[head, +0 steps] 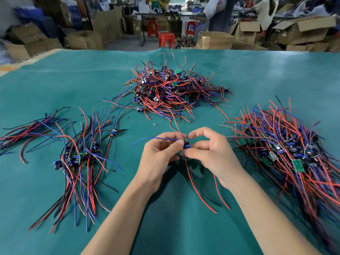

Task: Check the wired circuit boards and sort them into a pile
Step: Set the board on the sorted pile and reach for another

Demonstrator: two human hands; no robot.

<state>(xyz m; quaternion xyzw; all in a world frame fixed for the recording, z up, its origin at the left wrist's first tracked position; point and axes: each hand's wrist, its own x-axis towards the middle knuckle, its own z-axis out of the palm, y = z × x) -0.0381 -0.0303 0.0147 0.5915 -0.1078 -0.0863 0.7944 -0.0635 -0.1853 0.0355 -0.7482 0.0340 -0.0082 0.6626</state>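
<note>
between hands, small wired board, no legible markings

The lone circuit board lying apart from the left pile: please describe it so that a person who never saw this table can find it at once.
Start at the green table mat and find the combed-out left pile. Just beyond that pile's upper right edge, toward the tangled far pile, lies the lone board. It alone lies by itself on the mat, with its wires running out above and below it.
</note>
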